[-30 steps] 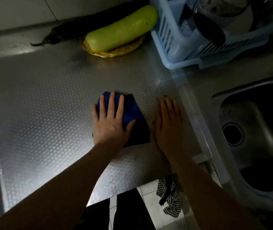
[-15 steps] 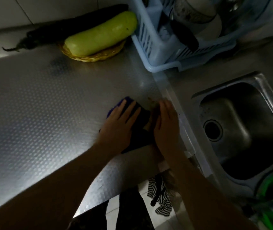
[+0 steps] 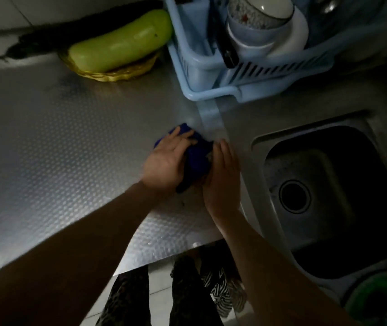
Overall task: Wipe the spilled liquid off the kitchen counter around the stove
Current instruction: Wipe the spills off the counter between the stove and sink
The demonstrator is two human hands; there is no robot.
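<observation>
A dark blue cloth [image 3: 198, 158] lies bunched on the embossed steel counter [image 3: 58, 142], close to the strip that borders the sink. My left hand [image 3: 166, 163] presses on its left side with fingers curled over it. My right hand [image 3: 223, 177] stands on edge against the cloth's right side, fingers together and touching it. Part of the cloth is hidden under both hands. No liquid is clearly visible in the dim light.
A steel sink [image 3: 329, 196] lies to the right. A pale blue dish rack [image 3: 246, 67] with bowls stands at the back. A yellow basket [image 3: 117, 72] holds a green gourd [image 3: 119, 47], with a dark eggplant [image 3: 53, 41] behind it. A green object [image 3: 380, 300] sits at the lower right.
My left hand slid the cloth right across the counter until it met my right hand near the sink strip. The cloth went from spread flat to bunched between both hands.
</observation>
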